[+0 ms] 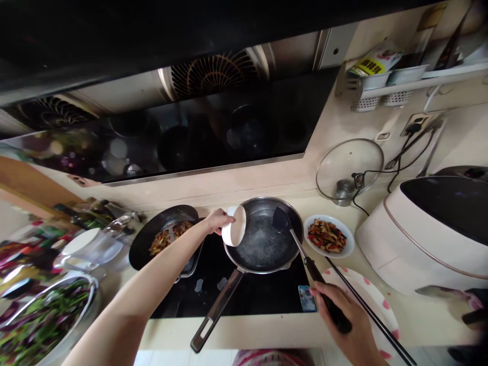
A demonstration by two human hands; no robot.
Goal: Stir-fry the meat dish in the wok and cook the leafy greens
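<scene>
My left hand [219, 221] grips a small white bowl [235, 226] by its rim, tipped on its side over the left part of a frying pan [232, 284]. Bubbly, cloudy liquid [263, 241] covers the pan's bottom. In my right hand [343, 315] is the black handle of a spatula [282, 221], whose dark blade rests in the pan at the upper right. Just right of the pan stands a white plate of cooked, chopped food [327, 236].
Left of the pan sits a dark wok [139, 249] with cooked food. A metal bowl of leafy greens [49, 323] is at the lower left. Black chopsticks [371, 312] lie across a pink-dotted plate [381, 290]. A glass lid [348, 162] leans on the wall near a white appliance [412, 229].
</scene>
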